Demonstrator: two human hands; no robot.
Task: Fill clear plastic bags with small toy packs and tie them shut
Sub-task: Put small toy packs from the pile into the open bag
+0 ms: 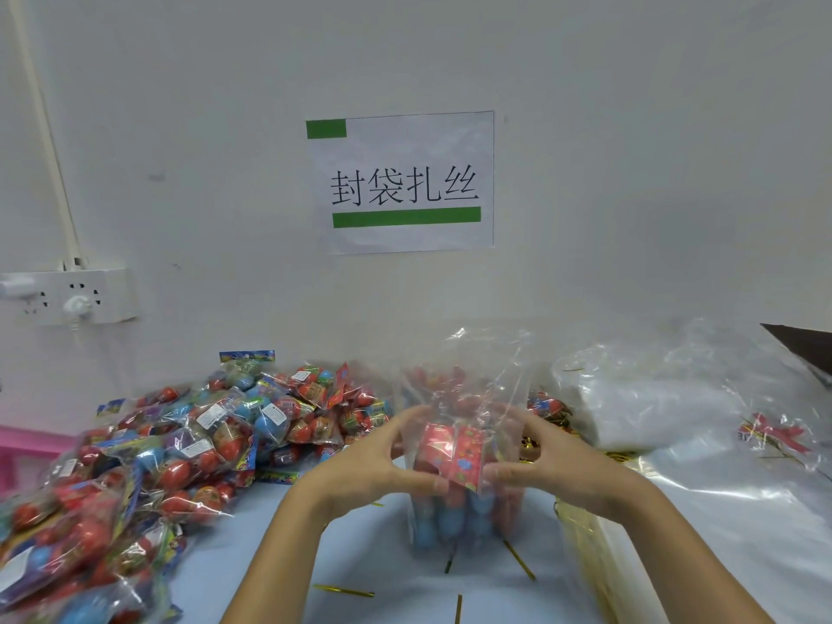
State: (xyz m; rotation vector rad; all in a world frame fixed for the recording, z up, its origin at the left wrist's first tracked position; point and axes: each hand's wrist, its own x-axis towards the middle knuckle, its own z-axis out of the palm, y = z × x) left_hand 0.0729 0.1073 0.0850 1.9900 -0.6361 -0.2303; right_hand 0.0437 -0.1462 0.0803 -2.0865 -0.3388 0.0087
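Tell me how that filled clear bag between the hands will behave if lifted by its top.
The clear bag looks thin and crinkly, so its open top would likely collapse. Egg-shaped toy packs fill its bottom, so it probably sags there. The glossy film may slip; left hand and right hand grip its sides.

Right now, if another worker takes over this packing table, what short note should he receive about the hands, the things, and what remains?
Left hand: grip on the left side of the clear plastic bag.
Right hand: grip on its right side.
The bag stands on the table, filled with toy packs, a red header card in front; its mouth is open, not tied.
Supplies: pile of toy packs at left, gold twist ties loose on the table, empty bags at right.
Left to do: gather the neck, tie it, then fill the next bag.
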